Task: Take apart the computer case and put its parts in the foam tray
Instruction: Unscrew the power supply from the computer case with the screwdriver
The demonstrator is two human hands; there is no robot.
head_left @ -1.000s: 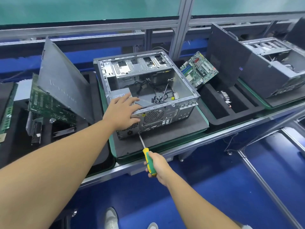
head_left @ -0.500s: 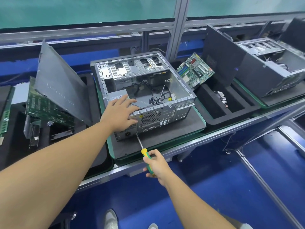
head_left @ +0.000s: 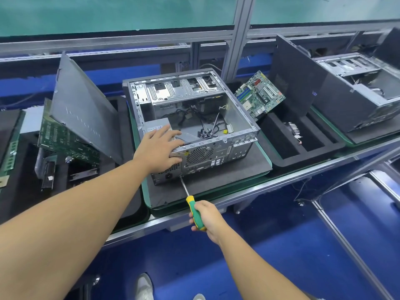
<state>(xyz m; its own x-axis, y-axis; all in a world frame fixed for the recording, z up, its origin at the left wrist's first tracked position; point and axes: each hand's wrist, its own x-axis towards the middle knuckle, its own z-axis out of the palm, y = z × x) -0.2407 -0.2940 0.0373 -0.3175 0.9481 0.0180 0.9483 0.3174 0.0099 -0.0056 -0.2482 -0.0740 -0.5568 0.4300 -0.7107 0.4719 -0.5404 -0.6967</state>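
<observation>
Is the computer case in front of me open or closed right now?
Open: the computer case has no panel on its upward side, so the cables and power supply inside show.

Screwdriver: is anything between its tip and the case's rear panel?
Nothing visible. The screwdriver, gripped by the right hand, runs clear to the computer case rear panel; its tip meets it just below the left hand, which rests on the case's top edge.

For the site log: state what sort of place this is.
Likely a computer teardown line in a workshop. An opened computer case sits on a long bench, a black foam tray beside it holds a motherboard, and a second stripped case waits further right.
</observation>
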